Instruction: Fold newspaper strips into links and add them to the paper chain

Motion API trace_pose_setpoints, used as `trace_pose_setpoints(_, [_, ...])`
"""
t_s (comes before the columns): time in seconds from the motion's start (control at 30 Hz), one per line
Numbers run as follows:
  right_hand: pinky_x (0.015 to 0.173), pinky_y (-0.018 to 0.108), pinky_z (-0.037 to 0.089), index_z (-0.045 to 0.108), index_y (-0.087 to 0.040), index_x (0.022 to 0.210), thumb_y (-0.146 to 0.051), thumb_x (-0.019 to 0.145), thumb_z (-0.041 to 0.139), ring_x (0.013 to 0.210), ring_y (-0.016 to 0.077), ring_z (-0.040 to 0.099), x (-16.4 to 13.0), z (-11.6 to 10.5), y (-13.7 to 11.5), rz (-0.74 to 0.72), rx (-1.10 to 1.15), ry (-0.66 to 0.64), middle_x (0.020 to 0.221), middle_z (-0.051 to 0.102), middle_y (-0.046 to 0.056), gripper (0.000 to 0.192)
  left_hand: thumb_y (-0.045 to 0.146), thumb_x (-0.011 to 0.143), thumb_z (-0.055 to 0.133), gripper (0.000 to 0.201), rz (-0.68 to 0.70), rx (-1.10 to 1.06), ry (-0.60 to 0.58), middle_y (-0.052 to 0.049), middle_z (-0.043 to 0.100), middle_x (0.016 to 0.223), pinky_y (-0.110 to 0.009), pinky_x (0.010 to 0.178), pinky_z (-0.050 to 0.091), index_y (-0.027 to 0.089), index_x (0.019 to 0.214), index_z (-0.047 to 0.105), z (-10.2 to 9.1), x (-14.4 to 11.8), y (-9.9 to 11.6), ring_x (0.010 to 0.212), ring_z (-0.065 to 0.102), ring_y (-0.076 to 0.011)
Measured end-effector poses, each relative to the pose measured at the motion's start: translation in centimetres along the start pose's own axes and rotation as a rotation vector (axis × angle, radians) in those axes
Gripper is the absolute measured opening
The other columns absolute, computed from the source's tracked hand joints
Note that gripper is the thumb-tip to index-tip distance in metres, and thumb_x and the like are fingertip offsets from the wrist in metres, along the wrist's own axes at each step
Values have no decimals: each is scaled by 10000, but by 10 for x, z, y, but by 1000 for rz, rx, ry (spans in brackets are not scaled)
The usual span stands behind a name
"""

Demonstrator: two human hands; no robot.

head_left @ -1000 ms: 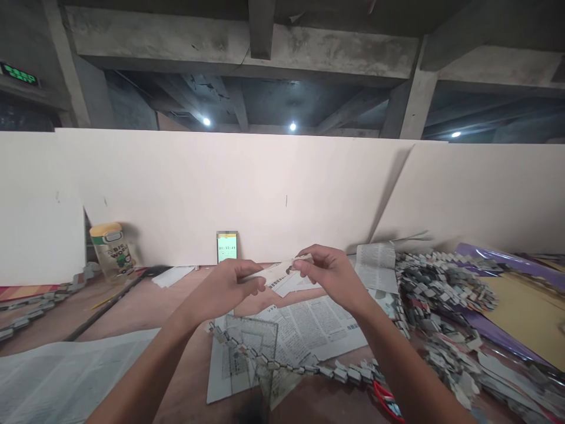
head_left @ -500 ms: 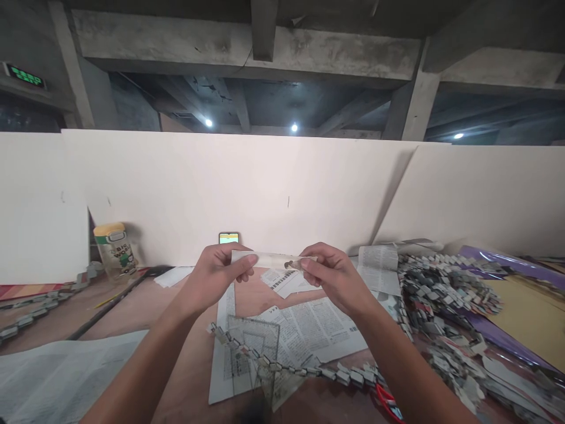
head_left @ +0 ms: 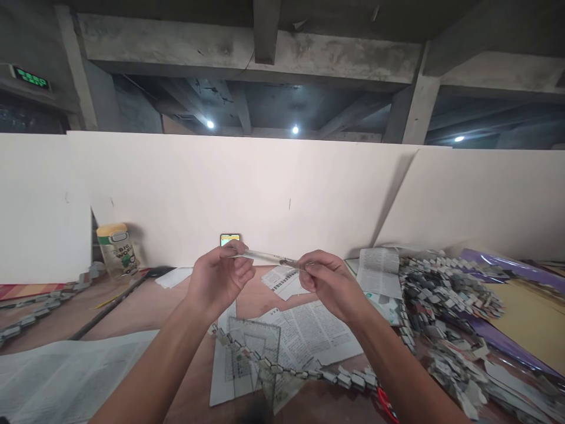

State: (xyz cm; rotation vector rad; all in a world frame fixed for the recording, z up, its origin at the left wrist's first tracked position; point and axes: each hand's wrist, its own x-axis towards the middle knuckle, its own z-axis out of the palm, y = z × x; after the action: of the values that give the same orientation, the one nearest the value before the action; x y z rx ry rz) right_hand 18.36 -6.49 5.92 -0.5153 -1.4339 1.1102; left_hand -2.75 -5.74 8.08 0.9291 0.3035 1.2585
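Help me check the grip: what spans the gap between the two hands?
A folded paper strip bridges left hand and right hand, pinched at both ends, in the head view.

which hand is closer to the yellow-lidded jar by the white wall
Left. The left hand is raised to the right of the yellow-lidded jar, pinching one end of a narrow folded paper strip. The right hand holds the strip's other end, farther right.

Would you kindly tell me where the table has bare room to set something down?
Bare wood lies between the cup and the newspaper sheets, left of the left hand. The right side is crowded with a folded paper chain pile; a chain strand crosses the near edge.
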Motion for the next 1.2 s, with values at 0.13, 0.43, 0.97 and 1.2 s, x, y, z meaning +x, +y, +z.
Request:
trace_pose_setpoints(0.13, [547, 282, 386, 706, -233, 817, -195, 812, 544, 574, 123, 480, -4, 9, 6, -182, -200, 81, 618, 561, 4, 167, 264, 805, 558, 163, -3, -47, -22, 5, 466, 645, -235, 558, 410, 183, 941, 597, 5, 0, -7, 585, 465, -108])
trace_pose_setpoints(0.43, [529, 279, 396, 693, -228, 986, -133, 801, 483, 570, 139, 491, -14, 34, 20, -404, -624, -94, 681, 604, 28, 296, 351, 877, 522, 193, 42, 278, -54, -51, 605, 888, -327, 801, 438, 187, 974, 554, 15, -4, -28, 893, 556, -186])
trace_pose_setpoints(0.97, [567, 273, 397, 662, -192, 733, -372, 813, 590, 553, 112, 436, -5, 8, -24, -56, -362, 5, 577, 516, -13, 209, 339, 910, 350, 215, -228, 898, -396, 40, 369, 603, -260, 560, 341, 212, 920, 523, 18, -16, -34, 544, 346, -120])
trace_pose_setpoints(1.2, [571, 291, 432, 682, -220, 783, -388, 812, 593, 537, 122, 476, -7, 13, -27, -67, -359, -21, 561, 534, -14, 193, 348, 904, 357, 232, -257, 922, -379, 38, 338, 623, -249, 518, 296, 210, 953, 537, 16, -15, -35, 528, 293, -116])
